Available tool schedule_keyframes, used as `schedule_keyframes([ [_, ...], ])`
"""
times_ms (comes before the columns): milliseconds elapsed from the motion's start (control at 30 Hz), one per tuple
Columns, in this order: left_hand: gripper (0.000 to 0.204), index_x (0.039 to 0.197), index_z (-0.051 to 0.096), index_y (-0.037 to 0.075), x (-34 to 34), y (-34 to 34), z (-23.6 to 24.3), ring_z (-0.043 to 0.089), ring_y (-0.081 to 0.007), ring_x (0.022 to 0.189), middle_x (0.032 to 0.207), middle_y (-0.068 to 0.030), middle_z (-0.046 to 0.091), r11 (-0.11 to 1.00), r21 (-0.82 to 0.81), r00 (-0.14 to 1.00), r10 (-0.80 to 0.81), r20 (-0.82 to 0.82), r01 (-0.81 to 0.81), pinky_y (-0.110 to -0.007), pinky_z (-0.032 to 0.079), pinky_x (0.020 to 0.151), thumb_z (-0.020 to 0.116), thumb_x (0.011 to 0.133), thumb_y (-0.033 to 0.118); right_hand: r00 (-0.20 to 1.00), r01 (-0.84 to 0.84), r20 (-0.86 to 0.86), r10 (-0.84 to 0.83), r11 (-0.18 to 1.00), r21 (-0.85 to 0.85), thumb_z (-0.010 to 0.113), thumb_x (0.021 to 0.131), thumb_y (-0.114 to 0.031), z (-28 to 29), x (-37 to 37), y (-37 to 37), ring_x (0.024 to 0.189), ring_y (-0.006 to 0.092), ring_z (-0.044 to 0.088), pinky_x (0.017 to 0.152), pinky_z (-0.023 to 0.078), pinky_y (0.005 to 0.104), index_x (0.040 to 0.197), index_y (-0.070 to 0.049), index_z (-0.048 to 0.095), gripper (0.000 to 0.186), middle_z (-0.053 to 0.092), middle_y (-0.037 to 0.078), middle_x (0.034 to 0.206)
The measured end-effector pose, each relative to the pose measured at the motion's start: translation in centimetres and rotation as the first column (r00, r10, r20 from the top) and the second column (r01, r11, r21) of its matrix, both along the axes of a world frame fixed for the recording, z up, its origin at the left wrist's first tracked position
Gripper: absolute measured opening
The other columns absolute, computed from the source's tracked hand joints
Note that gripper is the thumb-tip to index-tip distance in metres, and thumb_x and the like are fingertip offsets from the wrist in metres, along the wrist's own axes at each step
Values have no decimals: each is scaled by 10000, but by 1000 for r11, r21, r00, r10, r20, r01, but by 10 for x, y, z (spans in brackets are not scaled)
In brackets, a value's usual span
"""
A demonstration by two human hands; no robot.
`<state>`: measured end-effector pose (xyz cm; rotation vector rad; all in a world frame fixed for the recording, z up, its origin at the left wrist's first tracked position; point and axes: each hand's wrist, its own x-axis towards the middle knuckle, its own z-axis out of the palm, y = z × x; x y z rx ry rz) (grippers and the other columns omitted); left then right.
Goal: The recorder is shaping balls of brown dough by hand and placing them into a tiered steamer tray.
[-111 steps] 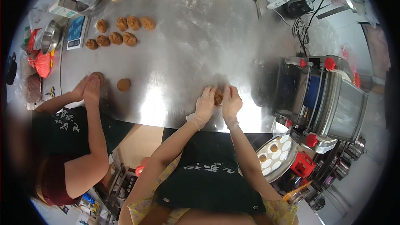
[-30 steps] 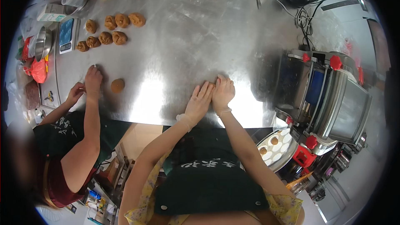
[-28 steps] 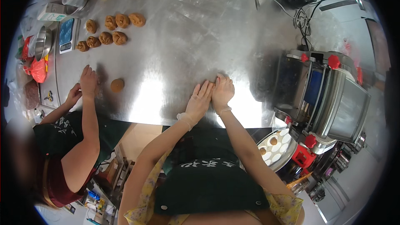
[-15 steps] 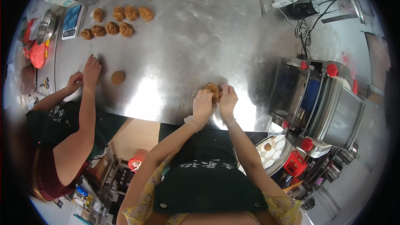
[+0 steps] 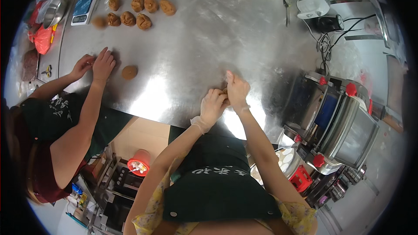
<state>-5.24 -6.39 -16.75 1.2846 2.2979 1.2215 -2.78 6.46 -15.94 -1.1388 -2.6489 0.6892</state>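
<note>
My left hand (image 5: 214,105), in a clear thin glove, has its fingers curled around a small piece of brown dough (image 5: 225,91) just above the near side of the steel table. Pressed against the same piece from the right is my right hand (image 5: 237,90), also gloved, its fingertips pointing away from me. Only a sliver of the dough shows between the two hands; its shape is hidden.
Two rows of brown dough balls (image 5: 128,18) sit at the far left beside a scale (image 5: 85,7). Nearer lies a flat brown dough disc (image 5: 129,72), beside a co-worker's hands (image 5: 103,64). A steel machine with red knobs (image 5: 337,122) stands at the right.
My right hand has turned and reaches farther over the dough, which is now mostly covered. The whole view has shifted slightly. The leftmost front-row dough ball now looks smeared.
</note>
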Motion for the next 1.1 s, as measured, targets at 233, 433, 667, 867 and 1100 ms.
schedule_keyframes([
  [233,320,943,624,103,5,5,15,598,-290,956,1031,-61,598,985,-91,980,155,122,-144,-414,522,724,807,681,107,1000,28,-17,-24,967,251,567,989,-330,-3,5,4,527,322,599,480,462,415,629,-53,602,456,592,116,576],
  [433,307,972,648,85,-5,1,-1,645,-292,867,1063,-91,600,1000,1,971,-3,238,3,-398,545,706,802,706,86,995,80,-77,-70,987,138,612,966,-307,-9,10,4,502,317,584,442,440,409,626,-65,600,418,589,115,573],
  [667,245,959,667,59,-3,14,9,649,-299,826,1022,-102,615,996,-31,957,-73,282,85,-381,546,680,778,740,61,991,94,-126,-55,941,325,626,951,-283,-17,25,11,484,287,571,433,430,400,624,-77,591,389,576,97,561],
  [867,217,955,673,65,11,14,3,653,-294,780,892,-90,638,956,-111,793,287,537,-271,-390,540,660,757,758,98,976,196,-131,-173,961,197,605,969,-335,-6,25,10,483,291,568,420,424,412,626,-75,585,430,567,103,556],
  [1100,211,965,675,93,27,24,18,638,-268,745,846,-63,627,986,-55,939,166,303,-157,-369,524,626,742,774,36,950,290,-219,-222,886,362,636,955,-299,-13,48,2,498,292,581,453,460,396,650,-77,589,379,573,104,564],
])
